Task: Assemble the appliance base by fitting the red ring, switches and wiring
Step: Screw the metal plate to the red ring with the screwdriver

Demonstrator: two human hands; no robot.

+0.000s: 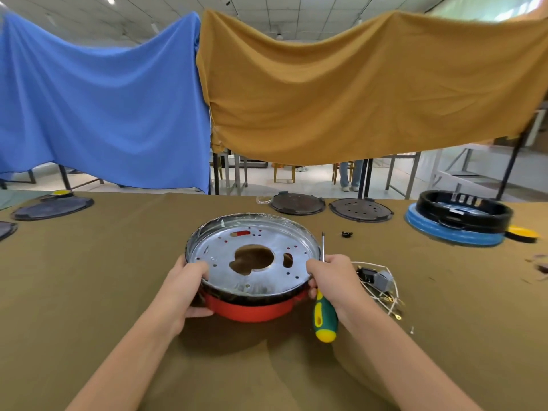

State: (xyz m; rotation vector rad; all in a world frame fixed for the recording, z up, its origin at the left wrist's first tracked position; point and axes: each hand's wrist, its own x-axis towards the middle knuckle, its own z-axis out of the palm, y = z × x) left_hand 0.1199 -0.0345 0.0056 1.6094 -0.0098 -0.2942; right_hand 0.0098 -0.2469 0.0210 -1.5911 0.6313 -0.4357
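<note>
A round silver metal base plate (pixel 255 244) with a large centre hole sits tilted toward me on top of the red ring (pixel 252 310). My left hand (pixel 185 287) grips the left rim of plate and ring together. My right hand (pixel 329 280) presses on the right rim while also holding a green and yellow screwdriver (pixel 324 317), its shaft pointing away from me. A bundle of white wiring with grey and black switches (pixel 378 281) lies on the cloth just right of my right hand.
Dark round plates (pixel 298 204) (pixel 360 209) lie along the far edge, another (pixel 52 208) at far left. A black ring on a blue disc (pixel 458 221) stands at the far right beside a yellow part (pixel 523 233). A small black clip (pixel 347 234) lies behind the screwdriver tip.
</note>
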